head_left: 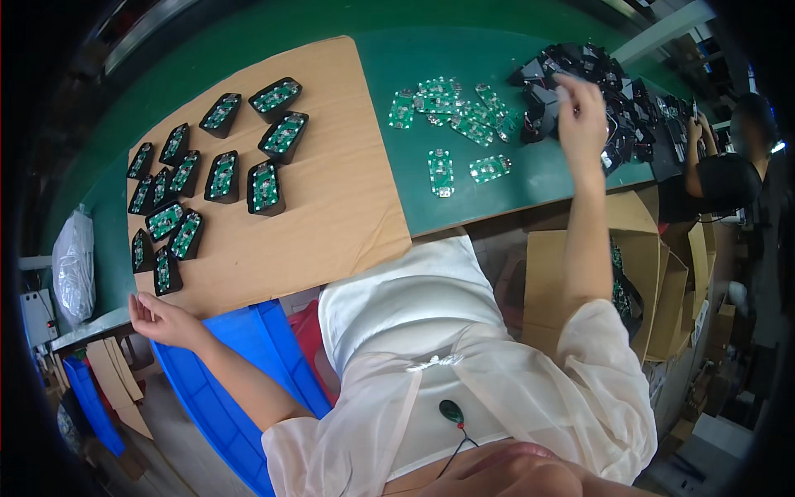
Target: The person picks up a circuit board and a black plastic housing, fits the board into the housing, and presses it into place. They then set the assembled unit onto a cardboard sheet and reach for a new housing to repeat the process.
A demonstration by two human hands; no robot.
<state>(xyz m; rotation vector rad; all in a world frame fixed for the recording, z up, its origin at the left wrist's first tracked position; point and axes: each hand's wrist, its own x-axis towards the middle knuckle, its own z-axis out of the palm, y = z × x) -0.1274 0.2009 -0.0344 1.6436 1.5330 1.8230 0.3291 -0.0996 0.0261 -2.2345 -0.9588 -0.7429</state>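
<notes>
My right hand (582, 120) is raised over the left side of a heap of black plastic housings (617, 103), fingers bent and slightly apart, nothing visible in them. One black housing (540, 108) lies right beside its fingertips. At the near left corner of a cardboard sheet (331, 224), my left hand (166, 321) is held loosely open with curled fingers and no object in it. Several black housings with green circuit boards set in them, such as one housing (265, 188), stand on the cardboard. Loose green circuit boards (472, 116) lie between the cardboard and the heap.
The green tabletop (373, 62) carries everything. Below its front edge are a blue bin (248, 356) and open cardboard boxes (563, 273). A plastic-wrapped bundle (74, 265) sits at the far left. Another person (720, 182) works at the far right.
</notes>
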